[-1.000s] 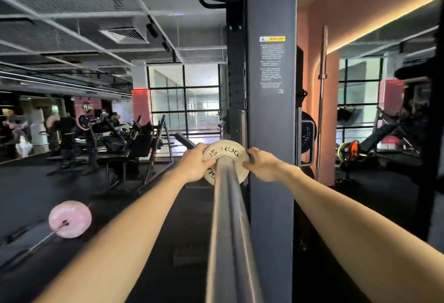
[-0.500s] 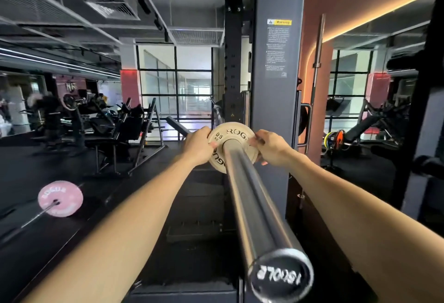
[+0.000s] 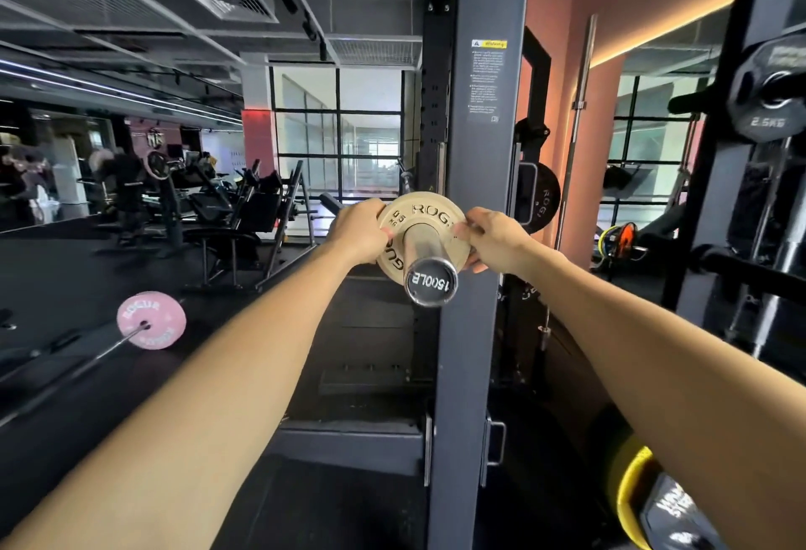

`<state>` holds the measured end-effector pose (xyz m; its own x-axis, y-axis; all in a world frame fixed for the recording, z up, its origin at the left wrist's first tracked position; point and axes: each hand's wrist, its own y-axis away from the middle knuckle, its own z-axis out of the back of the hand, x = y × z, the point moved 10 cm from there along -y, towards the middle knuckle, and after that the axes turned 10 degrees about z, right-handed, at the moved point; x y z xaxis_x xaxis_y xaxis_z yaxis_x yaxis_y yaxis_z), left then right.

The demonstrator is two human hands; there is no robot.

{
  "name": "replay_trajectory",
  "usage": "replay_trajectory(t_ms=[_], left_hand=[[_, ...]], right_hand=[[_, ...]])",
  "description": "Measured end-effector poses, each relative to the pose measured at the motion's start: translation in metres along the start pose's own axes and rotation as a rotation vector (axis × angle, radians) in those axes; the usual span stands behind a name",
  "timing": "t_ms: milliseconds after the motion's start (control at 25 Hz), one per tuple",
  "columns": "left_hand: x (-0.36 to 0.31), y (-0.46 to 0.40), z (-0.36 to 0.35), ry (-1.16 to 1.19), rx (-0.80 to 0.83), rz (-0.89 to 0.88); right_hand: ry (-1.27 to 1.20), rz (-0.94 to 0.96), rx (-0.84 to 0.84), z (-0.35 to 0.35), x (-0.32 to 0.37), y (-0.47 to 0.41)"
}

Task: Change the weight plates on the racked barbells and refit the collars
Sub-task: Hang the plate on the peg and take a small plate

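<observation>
- The rack upright (image 3: 477,331) stands at the middle, and everything below is placed against it.
- The barbell sleeve (image 3: 429,263) juts toward the camera in front of the upright, its end cap nearest the viewer.
- The small plate (image 3: 421,211) sits on the sleeve, behind the end cap and close against the upright.
- The left hand (image 3: 360,231) holds the plate's left edge, left of the upright; the right hand (image 3: 493,239) holds its right edge, in front of the upright's right side.
- A floor barbell's plate (image 3: 151,320) lies well left of the upright, low down.
- A stored plate (image 3: 770,91) hangs far right of the upright.
- Another plate (image 3: 543,198) hangs just right of and behind the upright.
</observation>
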<state>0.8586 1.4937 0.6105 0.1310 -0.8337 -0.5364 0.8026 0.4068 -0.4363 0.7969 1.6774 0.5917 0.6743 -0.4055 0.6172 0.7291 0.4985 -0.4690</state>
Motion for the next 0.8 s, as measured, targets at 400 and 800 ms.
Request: replay_trajectory(t_ms=[400,800], left_hand=[[-0.020,0.119,0.057,0.070,0.040,-0.003],[-0.085,0.159,0.077,0.020,0.048,-0.072]], right_hand=[[-0.003,0.039,0.008,0.019,0.064,0.113],[-0.078,0.041,-0.024,0.071,0.075,0.169]])
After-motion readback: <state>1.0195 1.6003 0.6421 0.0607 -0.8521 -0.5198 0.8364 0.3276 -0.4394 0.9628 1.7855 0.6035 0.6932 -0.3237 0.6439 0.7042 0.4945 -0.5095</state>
